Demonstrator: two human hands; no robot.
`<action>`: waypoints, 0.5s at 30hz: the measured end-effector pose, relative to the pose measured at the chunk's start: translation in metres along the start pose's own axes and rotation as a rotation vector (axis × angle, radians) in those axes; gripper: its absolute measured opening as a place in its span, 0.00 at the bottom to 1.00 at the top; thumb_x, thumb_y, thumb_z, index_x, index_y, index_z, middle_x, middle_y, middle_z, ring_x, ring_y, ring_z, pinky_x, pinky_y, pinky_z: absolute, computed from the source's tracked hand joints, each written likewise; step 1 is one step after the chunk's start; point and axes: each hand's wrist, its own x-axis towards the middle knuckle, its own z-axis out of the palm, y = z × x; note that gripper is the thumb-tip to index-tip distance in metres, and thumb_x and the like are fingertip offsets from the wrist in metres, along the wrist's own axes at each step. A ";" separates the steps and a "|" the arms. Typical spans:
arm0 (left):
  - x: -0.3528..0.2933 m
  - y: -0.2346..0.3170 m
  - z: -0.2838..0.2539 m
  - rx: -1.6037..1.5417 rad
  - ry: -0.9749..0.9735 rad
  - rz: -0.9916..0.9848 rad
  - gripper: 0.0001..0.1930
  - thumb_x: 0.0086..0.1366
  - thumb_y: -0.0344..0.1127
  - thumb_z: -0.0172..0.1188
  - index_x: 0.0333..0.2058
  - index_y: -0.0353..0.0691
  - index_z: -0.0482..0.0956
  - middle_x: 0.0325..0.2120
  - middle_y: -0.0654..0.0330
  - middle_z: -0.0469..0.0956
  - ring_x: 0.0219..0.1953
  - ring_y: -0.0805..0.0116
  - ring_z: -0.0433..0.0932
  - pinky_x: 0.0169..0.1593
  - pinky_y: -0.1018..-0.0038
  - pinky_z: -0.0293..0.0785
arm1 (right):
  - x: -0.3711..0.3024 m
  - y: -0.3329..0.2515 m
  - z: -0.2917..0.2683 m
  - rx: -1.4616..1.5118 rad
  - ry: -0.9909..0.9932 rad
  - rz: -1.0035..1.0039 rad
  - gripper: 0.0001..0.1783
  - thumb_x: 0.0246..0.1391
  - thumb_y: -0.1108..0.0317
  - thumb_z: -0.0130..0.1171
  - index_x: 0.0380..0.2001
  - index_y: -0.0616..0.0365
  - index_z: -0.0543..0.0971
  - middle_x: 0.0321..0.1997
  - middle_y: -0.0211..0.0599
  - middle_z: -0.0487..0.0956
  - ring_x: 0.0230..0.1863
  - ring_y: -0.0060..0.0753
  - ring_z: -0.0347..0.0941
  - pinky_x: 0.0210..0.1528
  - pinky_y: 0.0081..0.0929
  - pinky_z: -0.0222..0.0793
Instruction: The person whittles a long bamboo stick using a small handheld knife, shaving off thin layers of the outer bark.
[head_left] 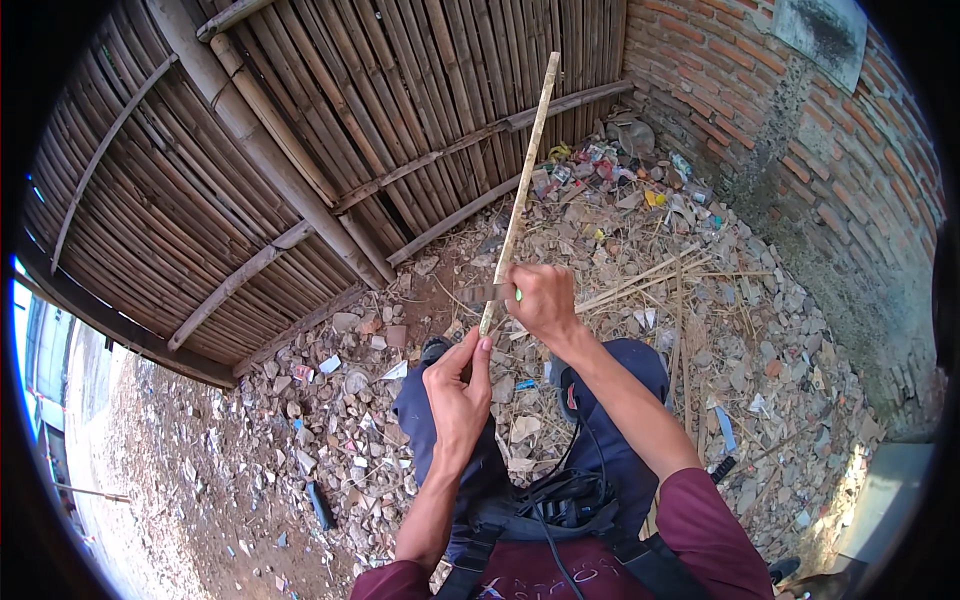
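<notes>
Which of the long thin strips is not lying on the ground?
The pale strip held at its near end by the left hand; the other thin strips lie on the rubble.

The strip (527,165) looks like matt wood, the blade (488,293) like dull metal.

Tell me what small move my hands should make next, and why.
Probably draw the knife lightly along the pale strip: your right hand grips its handle with the blade crossing the strip near its lower end, while your left hand pinches that end.
</notes>
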 end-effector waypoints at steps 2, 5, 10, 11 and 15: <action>0.000 0.002 -0.001 -0.007 0.008 -0.014 0.15 0.74 0.30 0.67 0.53 0.24 0.85 0.35 0.47 0.90 0.34 0.75 0.82 0.38 0.74 0.77 | 0.001 -0.001 0.000 -0.012 0.019 0.001 0.06 0.55 0.67 0.65 0.29 0.57 0.84 0.24 0.44 0.84 0.24 0.51 0.83 0.25 0.47 0.76; 0.001 0.005 -0.002 -0.003 -0.023 -0.069 0.16 0.75 0.32 0.67 0.53 0.24 0.85 0.36 0.47 0.90 0.34 0.77 0.81 0.38 0.75 0.77 | 0.004 -0.001 0.000 -0.019 0.013 0.023 0.04 0.54 0.67 0.65 0.30 0.56 0.83 0.25 0.42 0.84 0.25 0.50 0.83 0.26 0.47 0.76; -0.001 -0.005 -0.002 -0.048 -0.009 -0.063 0.16 0.75 0.32 0.66 0.54 0.26 0.85 0.34 0.52 0.90 0.32 0.80 0.77 0.36 0.76 0.75 | 0.007 -0.001 0.004 -0.017 0.067 0.022 0.03 0.54 0.69 0.65 0.29 0.55 0.83 0.23 0.42 0.84 0.23 0.49 0.83 0.24 0.45 0.74; -0.005 -0.006 -0.004 -0.049 -0.009 -0.062 0.16 0.75 0.32 0.66 0.54 0.26 0.85 0.34 0.52 0.90 0.32 0.80 0.77 0.36 0.76 0.75 | 0.009 0.001 0.005 -0.003 0.100 0.013 0.02 0.54 0.70 0.65 0.28 0.54 0.84 0.22 0.42 0.83 0.22 0.48 0.82 0.22 0.43 0.72; -0.022 -0.009 -0.013 -0.122 -0.065 -0.170 0.15 0.76 0.32 0.66 0.54 0.28 0.86 0.35 0.54 0.90 0.33 0.82 0.78 0.37 0.77 0.75 | 0.024 0.033 -0.013 -0.111 0.132 0.091 0.05 0.54 0.74 0.64 0.27 0.53 0.86 0.18 0.40 0.83 0.18 0.40 0.81 0.21 0.38 0.69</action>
